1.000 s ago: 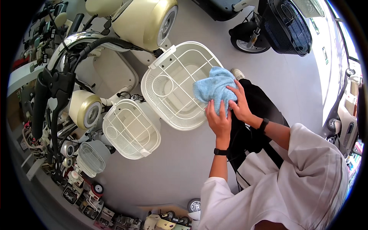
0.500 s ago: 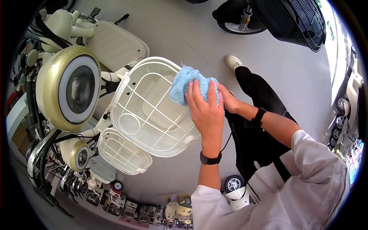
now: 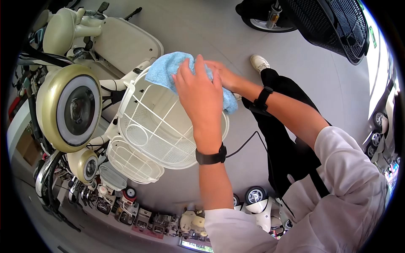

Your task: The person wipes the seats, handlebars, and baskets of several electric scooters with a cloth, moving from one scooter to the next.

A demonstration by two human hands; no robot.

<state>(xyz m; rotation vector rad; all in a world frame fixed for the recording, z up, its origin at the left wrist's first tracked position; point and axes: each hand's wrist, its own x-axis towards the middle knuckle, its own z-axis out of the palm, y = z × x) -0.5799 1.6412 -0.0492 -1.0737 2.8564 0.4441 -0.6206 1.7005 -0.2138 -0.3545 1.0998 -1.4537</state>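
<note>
Two bare hands of mine meet at one soft blue cloth (image 3: pixel 166 69). My left grip (image 3: pixel 198 93) is closed on it, fingers bent over the fuzzy, looped pile. My right grip (image 3: pixel 224 76) is against the same cloth, but its fingers are partly hidden behind my left hand, so I cannot tell how tightly they close. The cloth lies crumpled over the upper right edge of a large white basket (image 3: pixel 177 159), one flap reaching out to the left and a fold hanging below my right hand.

The basket is a rounded tub with finely perforated walls, topped by a lid of smooth, pale bars (image 3: pixel 161 119) crossing in a grid, with a ring at its left side. Black bands circle both my wrists.

Just left of the basket stands a big round headlight (image 3: pixel 78 110), its dark lens set in a pale ring and a satin gold rim. Below the basket sits a smaller white basket (image 3: pixel 135 163) with a similar barred top, beside a smaller gold-rimmed headlight (image 3: pixel 90 168).

Farther off, at the upper right, a black mesh basket (image 3: pixel 333 29) hangs over the smooth grey floor (image 3: pixel 228 38).
</note>
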